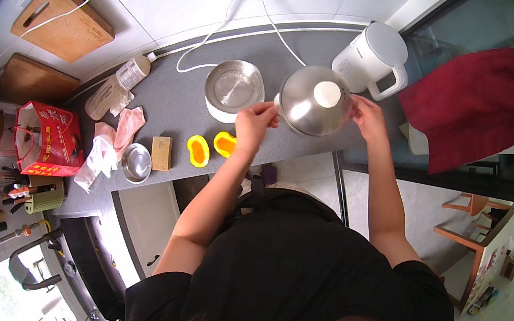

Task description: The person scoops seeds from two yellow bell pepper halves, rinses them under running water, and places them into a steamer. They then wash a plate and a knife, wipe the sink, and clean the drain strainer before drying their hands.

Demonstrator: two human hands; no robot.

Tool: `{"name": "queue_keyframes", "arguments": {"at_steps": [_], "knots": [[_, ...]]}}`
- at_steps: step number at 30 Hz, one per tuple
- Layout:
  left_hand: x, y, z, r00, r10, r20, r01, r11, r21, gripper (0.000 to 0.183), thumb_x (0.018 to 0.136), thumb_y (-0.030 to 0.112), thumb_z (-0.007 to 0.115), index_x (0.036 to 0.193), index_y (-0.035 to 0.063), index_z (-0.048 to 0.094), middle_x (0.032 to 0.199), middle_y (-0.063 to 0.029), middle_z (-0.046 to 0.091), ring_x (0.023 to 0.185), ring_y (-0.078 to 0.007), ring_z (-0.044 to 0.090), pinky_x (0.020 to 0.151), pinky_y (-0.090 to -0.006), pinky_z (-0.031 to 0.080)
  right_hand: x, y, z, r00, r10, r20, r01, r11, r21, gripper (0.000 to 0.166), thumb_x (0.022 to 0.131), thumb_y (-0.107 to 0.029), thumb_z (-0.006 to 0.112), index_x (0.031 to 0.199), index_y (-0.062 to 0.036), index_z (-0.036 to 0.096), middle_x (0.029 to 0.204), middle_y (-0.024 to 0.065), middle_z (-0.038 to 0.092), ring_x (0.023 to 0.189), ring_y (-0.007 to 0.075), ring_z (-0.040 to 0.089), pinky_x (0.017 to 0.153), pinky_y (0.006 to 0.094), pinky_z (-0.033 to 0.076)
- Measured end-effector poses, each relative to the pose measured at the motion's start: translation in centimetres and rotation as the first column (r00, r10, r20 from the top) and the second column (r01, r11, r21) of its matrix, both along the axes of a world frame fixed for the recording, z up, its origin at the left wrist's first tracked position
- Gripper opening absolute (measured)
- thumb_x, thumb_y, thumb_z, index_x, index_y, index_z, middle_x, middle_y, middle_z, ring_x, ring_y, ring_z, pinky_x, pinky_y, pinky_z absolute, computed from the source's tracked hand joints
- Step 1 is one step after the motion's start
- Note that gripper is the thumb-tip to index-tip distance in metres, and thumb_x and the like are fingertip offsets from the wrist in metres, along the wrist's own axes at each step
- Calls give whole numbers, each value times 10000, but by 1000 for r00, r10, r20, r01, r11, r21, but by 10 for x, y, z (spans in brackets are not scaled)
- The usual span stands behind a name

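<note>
My left hand (pixel 255 127) and my right hand (pixel 368 115) grip opposite sides of a domed steel lid (pixel 309 121) with a round white knob (pixel 327 94). What lies beneath the dome is hidden. Left of it, a round white appliance (pixel 221 113) with a shallow steel interior stands uncovered on the counter. Near the front edge lie two hollowed yellow squash halves (pixel 198 151); my left hand partly covers the right one (pixel 224 144). A tan block (pixel 162 153) and a small steel bowl (pixel 136 163) sit farther left.
A white lidded jug (pixel 354 58) stands right of the dome, beside a dark red cloth (pixel 482 105). Power cords (pixel 278 34) trail from the wall. At left are crumpled plastic bags (pixel 102 148), a bottle (pixel 134 72), a red bag (pixel 49 139) and cutting boards (pixel 64 27).
</note>
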State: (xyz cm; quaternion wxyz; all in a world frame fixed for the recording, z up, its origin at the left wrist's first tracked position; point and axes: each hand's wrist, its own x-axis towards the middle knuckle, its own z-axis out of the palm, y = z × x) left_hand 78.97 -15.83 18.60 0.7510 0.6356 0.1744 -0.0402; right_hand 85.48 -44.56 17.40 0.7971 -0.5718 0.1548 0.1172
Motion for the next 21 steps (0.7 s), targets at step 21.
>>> {"name": "queue_keyframes", "arguments": {"at_steps": [21], "knots": [[36, 174, 1, 978, 206, 28, -207, 954, 215, 166, 811, 75, 652, 913, -53, 684, 719, -90, 660, 594, -112, 615, 573, -220, 524, 82, 178, 3, 942, 335, -2, -334, 939, -85, 188, 821, -53, 640, 953, 80, 634, 735, 61, 612, 578, 109, 541, 493, 222, 423]]}}
